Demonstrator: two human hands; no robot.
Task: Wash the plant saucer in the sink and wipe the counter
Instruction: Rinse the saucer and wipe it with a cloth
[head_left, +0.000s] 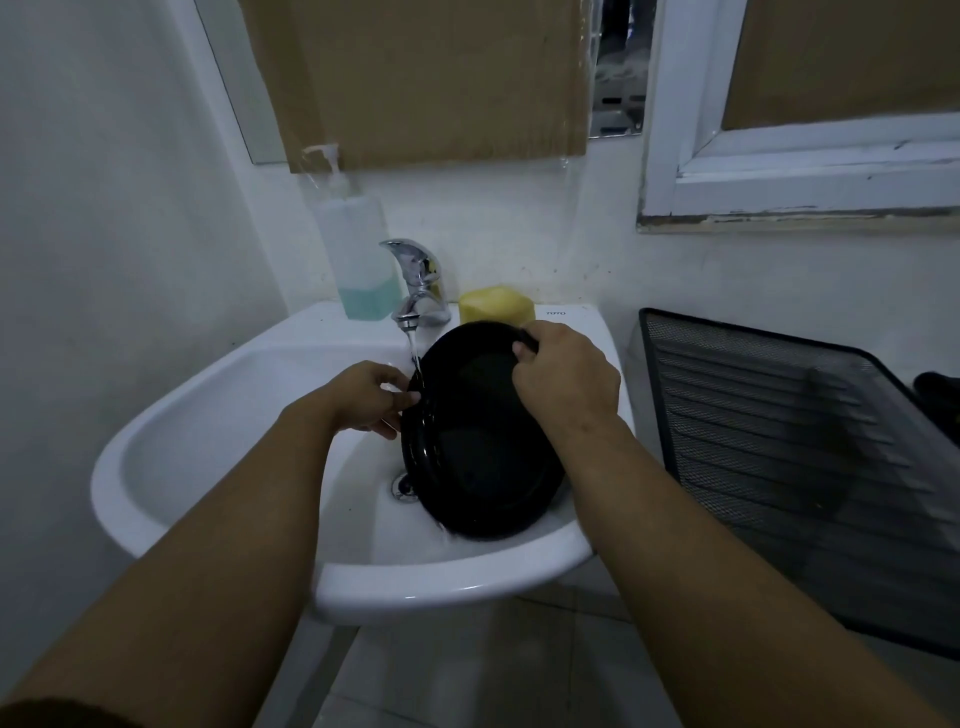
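Observation:
A round black plant saucer (478, 447) stands tilted on its edge inside the white sink (218, 410), over the drain. My left hand (371, 400) pinches its left rim. My right hand (563, 376) grips the top right rim, fingers curled over the edge. A thin stream of water falls from the chrome faucet (415, 283) onto the saucer's upper left rim.
A clear soap pump bottle (356, 249) with blue liquid stands left of the faucet. A yellow sponge (496, 306) lies on the sink's back ledge. A black mesh rack (800, 441) sits to the right. Cardboard covers the mirror and window above.

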